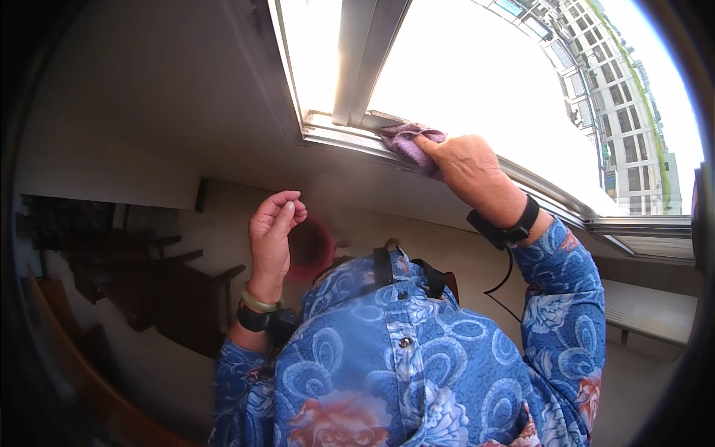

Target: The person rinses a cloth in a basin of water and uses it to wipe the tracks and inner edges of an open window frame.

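Observation:
My right hand (471, 165) grips a crumpled purple cloth (406, 141) and presses it on the metal sill track (350, 136) of the window. The cloth lies beside the foot of the upright window frame (363, 67). Its far side is bunched, and part of it is hidden under my fingers. Lower and to the left, my left hand (272, 235) hangs in the air in front of my body. Its fingers curl in with the thumb against them, and I see nothing held there. A pink basin (311, 249) stands on the floor below, partly behind this hand.
Dark wooden chairs (149, 279) stand at the left. A white bench-like surface (648, 309) sits at the lower right. From the black band (514, 227) on my right wrist hangs a thin cable. Buildings (611, 97) show outside the window.

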`<state>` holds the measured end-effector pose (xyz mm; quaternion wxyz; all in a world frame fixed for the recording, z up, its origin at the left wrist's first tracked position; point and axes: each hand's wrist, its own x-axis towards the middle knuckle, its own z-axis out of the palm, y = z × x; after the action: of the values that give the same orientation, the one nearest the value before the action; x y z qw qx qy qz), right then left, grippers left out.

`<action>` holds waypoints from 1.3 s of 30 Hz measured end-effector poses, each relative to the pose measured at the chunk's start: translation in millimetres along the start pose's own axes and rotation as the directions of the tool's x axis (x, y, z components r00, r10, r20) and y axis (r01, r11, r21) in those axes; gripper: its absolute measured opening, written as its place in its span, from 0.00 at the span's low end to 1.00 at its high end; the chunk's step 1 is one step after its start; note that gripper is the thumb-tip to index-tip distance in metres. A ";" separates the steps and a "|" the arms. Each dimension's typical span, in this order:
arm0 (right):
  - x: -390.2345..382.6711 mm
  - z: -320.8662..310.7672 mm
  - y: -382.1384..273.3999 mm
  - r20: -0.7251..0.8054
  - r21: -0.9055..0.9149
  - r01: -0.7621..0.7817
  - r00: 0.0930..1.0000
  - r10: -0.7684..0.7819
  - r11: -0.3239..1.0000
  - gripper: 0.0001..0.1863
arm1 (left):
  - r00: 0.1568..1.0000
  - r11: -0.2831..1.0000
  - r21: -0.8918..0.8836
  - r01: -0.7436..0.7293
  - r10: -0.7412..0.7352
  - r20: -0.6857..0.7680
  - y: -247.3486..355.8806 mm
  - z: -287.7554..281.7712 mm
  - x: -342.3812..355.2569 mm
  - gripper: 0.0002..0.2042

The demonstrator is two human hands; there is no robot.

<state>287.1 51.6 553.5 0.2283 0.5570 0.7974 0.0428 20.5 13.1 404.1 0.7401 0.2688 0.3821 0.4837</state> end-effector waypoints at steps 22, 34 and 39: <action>-28.2 52.1 -5.0 -0.046 0.242 -0.213 0.972 0.231 0.946 0.10 | 0.832 0.772 0.340 -0.537 0.418 0.365 88.4 94.6 63.0 0.09; -243.6 120.9 118.7 0.182 -0.236 -0.766 0.570 0.801 0.598 0.07 | 0.899 0.789 0.435 -0.435 0.411 0.152 76.9 -43.2 106.4 0.10; -204.9 132.9 89.9 0.170 -0.322 -0.832 0.419 0.892 0.452 0.06 | 0.900 0.793 0.447 -0.415 0.430 0.072 84.6 -46.4 101.6 0.10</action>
<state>476.4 -125.3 528.7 0.3486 0.8622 0.3402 0.1394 -36.6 140.8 411.8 0.5241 0.5034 0.4262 0.5388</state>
